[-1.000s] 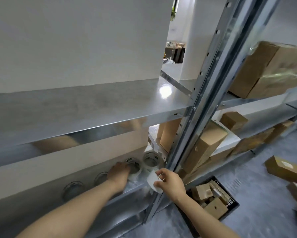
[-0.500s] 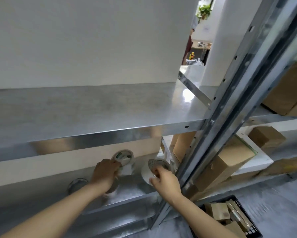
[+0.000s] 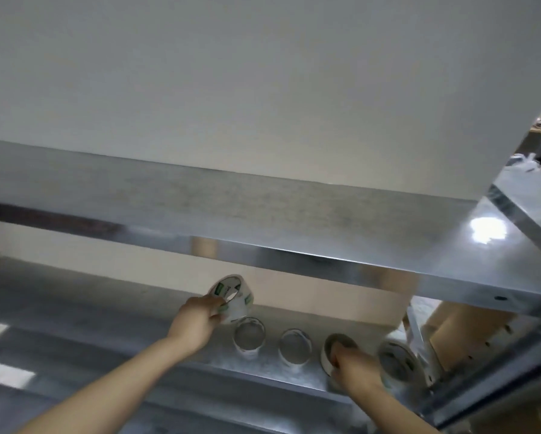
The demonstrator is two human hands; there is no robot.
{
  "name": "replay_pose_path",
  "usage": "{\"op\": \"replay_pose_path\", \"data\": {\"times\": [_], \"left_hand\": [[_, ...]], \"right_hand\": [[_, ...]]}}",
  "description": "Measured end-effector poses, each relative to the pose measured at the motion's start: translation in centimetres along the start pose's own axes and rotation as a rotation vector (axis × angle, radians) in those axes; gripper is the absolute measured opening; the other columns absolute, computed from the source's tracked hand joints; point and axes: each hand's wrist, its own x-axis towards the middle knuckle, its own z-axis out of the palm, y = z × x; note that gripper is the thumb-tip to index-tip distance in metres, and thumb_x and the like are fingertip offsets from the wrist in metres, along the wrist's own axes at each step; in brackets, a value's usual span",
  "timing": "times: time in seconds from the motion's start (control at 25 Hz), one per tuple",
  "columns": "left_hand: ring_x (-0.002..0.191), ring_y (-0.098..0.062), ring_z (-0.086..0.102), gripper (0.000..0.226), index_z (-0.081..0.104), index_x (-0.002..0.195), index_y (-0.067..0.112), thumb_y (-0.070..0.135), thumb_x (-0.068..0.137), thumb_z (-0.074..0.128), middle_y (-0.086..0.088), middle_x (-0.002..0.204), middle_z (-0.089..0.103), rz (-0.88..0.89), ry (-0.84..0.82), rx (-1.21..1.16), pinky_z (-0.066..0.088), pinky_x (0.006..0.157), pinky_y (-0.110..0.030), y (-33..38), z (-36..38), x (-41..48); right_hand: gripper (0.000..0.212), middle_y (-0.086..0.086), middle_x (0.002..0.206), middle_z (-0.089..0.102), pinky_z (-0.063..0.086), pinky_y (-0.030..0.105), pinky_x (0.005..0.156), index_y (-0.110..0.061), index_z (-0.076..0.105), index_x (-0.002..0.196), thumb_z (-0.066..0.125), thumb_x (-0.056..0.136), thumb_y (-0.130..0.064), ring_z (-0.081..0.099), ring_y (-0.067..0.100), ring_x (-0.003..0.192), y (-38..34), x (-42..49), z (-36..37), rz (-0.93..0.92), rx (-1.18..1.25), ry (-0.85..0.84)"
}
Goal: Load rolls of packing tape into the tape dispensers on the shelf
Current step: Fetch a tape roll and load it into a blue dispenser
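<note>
Soft, even indoor light, slightly dim. Bright glare spot on upper metal shelf at right. Motion blur throughout, worst at left edge and lower corners. Wide-angle bending of shelf lines. Faint shadows beneath.

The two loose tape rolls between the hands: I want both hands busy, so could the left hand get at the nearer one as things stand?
Probably not yet: the left hand already grips a raised roll. The nearer loose roll sits just below it, unobstructed.
</note>
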Motion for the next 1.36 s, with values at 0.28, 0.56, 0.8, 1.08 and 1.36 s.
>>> {"op": "replay_pose_path", "data": {"times": [0.28, 0.56, 0.8, 1.08, 1.36], "left_hand": [[0.107, -0.03, 0.064, 0.031, 0.068, 0.112, 0.016, 0.021, 0.082, 0.068, -0.007, 0.118, 0.07, -0.182, 0.084, -0.056, 0.052, 0.09, -0.035, -5.8, -5.1, -3.8], [0.11, -0.028, 0.061, 0.031, 0.068, 0.113, 0.016, 0.02, 0.082, 0.068, -0.005, 0.118, 0.069, -0.353, 0.244, -0.123, 0.048, 0.094, -0.033, -13.6, -11.7, -10.8], [0.108, -0.026, 0.061, 0.031, 0.068, 0.114, 0.021, 0.026, 0.083, 0.068, -0.004, 0.119, 0.069, -0.57, 0.341, -0.16, 0.048, 0.094, -0.035, -25.3, -18.6, -17.2], [0.112, -0.028, 0.059, 0.036, 0.065, 0.117, 0.026, 0.036, 0.083, 0.062, -0.008, 0.12, 0.066, -0.73, 0.403, -0.212, 0.048, 0.096, -0.033, -37.6, -27.8, -23.0], [0.113, -0.026, 0.059, 0.036, 0.062, 0.122, 0.029, 0.031, 0.086, 0.062, -0.004, 0.124, 0.064, -0.817, 0.479, -0.212, 0.045, 0.092, -0.029, -45.7, -33.3, -25.5]], "right_hand": [[0.043, -0.015, 0.112, 0.062, 0.049, 0.029, 0.081, -0.031, 0.046, 0.12, 0.064, 0.081, -0.039, 0.064, 0.014, 0.101, -8.1, 2.8, -5.1, -0.213, 0.225, 0.14], [0.046, -0.017, 0.11, 0.062, 0.049, 0.028, 0.086, -0.034, 0.047, 0.12, 0.065, 0.078, -0.035, 0.062, 0.01, 0.099, -26.5, 5.4, -7.4, -0.498, 0.253, 0.066], [0.046, -0.014, 0.111, 0.062, 0.049, 0.029, 0.084, -0.032, 0.048, 0.123, 0.065, 0.081, -0.034, 0.062, 0.012, 0.098, -43.0, 4.6, -8.1, -0.704, 0.207, 0.05], [0.05, -0.009, 0.118, 0.063, 0.048, 0.029, 0.086, -0.028, 0.048, 0.129, 0.066, 0.083, -0.036, 0.06, 0.015, 0.109, -61.3, 3.3, -8.1, -0.833, 0.14, 0.051], [0.049, -0.009, 0.115, 0.065, 0.051, 0.031, 0.086, -0.03, 0.05, 0.126, 0.067, 0.081, -0.039, 0.062, 0.015, 0.108, -75.7, 2.4, -8.1, -0.961, 0.097, 0.054]]}}
